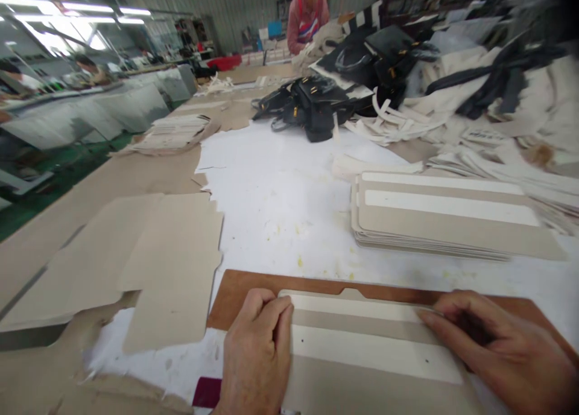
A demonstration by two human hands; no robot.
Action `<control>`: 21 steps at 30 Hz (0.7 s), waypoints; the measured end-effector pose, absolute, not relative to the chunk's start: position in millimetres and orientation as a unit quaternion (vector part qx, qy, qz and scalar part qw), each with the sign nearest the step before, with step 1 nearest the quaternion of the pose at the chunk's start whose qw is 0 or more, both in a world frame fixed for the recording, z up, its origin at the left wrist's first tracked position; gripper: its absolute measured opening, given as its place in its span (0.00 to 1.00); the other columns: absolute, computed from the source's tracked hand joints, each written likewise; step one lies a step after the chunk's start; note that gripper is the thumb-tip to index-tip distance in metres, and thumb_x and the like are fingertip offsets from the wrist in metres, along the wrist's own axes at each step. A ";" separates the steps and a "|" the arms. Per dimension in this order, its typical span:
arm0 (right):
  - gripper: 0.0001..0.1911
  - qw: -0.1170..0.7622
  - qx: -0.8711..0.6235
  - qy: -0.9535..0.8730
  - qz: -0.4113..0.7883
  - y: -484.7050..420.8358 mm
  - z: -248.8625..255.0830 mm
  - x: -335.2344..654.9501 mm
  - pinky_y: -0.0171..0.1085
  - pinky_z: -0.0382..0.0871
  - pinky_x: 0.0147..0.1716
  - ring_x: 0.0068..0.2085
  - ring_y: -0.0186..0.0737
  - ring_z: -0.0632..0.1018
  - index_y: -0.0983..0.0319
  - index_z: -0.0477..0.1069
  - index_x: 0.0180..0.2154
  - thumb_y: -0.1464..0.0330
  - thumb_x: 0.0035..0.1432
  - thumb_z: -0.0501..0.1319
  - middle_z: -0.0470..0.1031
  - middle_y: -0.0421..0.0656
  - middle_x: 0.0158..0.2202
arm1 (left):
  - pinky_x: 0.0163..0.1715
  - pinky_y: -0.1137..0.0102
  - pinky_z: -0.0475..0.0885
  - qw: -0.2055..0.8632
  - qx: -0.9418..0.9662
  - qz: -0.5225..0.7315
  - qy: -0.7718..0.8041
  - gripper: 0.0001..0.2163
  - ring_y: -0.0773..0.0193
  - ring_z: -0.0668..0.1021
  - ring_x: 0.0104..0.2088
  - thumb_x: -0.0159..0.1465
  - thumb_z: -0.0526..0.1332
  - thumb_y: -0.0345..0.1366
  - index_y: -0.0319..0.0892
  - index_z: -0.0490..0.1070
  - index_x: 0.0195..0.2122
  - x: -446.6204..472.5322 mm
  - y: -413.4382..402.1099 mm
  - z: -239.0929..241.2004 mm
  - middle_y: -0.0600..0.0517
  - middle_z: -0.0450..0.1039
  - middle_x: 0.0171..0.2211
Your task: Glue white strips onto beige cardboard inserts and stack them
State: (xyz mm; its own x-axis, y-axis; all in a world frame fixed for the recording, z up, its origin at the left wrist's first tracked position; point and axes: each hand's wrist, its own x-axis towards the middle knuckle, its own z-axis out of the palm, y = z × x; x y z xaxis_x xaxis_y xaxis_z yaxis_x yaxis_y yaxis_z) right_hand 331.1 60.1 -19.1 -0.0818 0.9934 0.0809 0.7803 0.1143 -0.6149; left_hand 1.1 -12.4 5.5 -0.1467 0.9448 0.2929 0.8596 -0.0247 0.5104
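Note:
Directly before me lies a beige leather-like panel [362,342] with two pale strips across it. Its upper edge rests over a brown board [289,281]. My left hand [260,348] pinches the panel's upper left corner, thumb and fingers pressed together. At the upper right corner, my right hand [506,342] grips the edge between thumb and forefinger. Two small dark dots mark the lower pale strip. A dark red piece [207,392] pokes out left of my left wrist.
A stack of similar striped panels [443,222] lies at right. Plain beige panels [176,264] overlap at left. Black bags [316,101] and cream strips [407,116] pile up farther back. White paper [271,192] covers the middle. A person [307,17] stands at the far end.

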 end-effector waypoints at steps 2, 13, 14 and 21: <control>0.19 0.230 -0.617 -0.718 0.226 59.0 -9.4 324.4 0.35 0.70 0.23 0.24 0.38 0.76 0.55 0.74 0.29 0.48 0.59 0.65 0.76 0.36 0.24 | 0.36 0.71 0.74 0.053 0.659 0.298 0.689 0.10 0.65 0.81 0.35 0.74 0.57 0.37 0.47 0.78 0.42 -2.1 -11.8 3.7 0.53 0.74 0.38; 0.12 0.267 -0.588 -0.745 0.167 56.1 3.3 304.2 0.34 0.65 0.23 0.23 0.35 0.73 0.56 0.69 0.28 0.60 0.63 0.63 0.71 0.34 0.21 | 0.31 0.75 0.76 -0.026 0.700 0.244 0.671 0.11 0.67 0.84 0.35 0.75 0.56 0.44 0.51 0.78 0.44 -21.1 -9.0 -7.2 0.56 0.77 0.41; 0.12 0.263 -0.590 -0.746 0.163 56.3 2.9 304.9 0.34 0.65 0.23 0.22 0.35 0.73 0.56 0.69 0.28 0.60 0.63 0.63 0.70 0.34 0.21 | 0.32 0.75 0.76 -0.028 0.703 0.243 0.667 0.11 0.67 0.84 0.36 0.75 0.56 0.44 0.51 0.78 0.45 -22.4 -9.1 -8.2 0.55 0.77 0.42; 0.12 0.237 -0.576 -0.765 0.161 54.8 3.4 307.0 0.35 0.65 0.26 0.24 0.35 0.74 0.57 0.72 0.30 0.61 0.66 0.61 0.72 0.35 0.23 | 0.29 0.76 0.76 -0.024 0.703 0.224 0.675 0.11 0.67 0.84 0.36 0.73 0.57 0.43 0.51 0.79 0.45 -26.0 -9.0 -9.6 0.56 0.78 0.43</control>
